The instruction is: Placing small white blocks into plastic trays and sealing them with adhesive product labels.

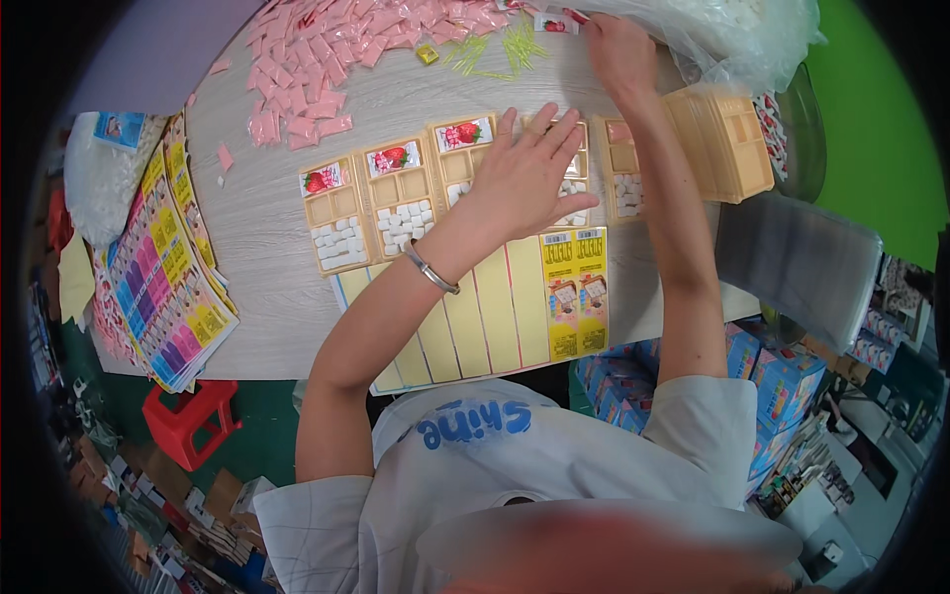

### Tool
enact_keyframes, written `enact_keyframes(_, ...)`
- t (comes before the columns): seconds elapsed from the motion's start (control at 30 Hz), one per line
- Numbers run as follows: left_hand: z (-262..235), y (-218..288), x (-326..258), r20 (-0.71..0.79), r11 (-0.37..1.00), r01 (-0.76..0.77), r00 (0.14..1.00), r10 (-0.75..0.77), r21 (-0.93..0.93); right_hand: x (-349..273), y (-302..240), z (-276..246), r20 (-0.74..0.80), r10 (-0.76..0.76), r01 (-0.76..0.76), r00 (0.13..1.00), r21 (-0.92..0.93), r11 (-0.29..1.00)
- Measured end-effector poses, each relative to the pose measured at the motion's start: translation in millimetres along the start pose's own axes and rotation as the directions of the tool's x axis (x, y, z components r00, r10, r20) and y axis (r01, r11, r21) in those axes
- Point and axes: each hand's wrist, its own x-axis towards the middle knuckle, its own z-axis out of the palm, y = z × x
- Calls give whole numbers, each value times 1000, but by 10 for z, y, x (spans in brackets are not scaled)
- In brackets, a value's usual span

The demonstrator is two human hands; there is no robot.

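Several beige compartment trays (368, 220) stand in a row across the table. The left three have a strawberry-printed sachet (394, 156) in the top compartment, with small white pieces (338, 243) in the bottom. My left hand (529, 173), fingers spread, lies over the third and fourth trays and hides much of them. Beyond the row, my right hand (621, 57) reaches to the far edge, its fingertips closed on a small red-and-white sachet (575, 16). Another strawberry sachet (556, 23) lies beside it. My right forearm partly covers the rightmost tray (621, 163), which shows pink at its top.
Pink packets (317, 59) are heaped at the far left, beside green sticks (510, 49). Stacked trays (722, 144) and a clear bag (732, 40) stand right. Yellow printed cards (495, 317) lie near me; colourful cards (178, 277) lie left. A red stool (193, 421) is below.
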Motion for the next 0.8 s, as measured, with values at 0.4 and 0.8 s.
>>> enact_keyframes(0.4, 152, 275, 330, -339, 960, -182, 935, 102, -214, -1043, 64, -1242, 286, 105, -103, 953, -22, 994)
enact_keyframes(0.8, 273, 684, 291, -322, 990, -83, 946, 44, -111, -1452, 116, -1155, 169, 159, -189, 973, 180, 966)
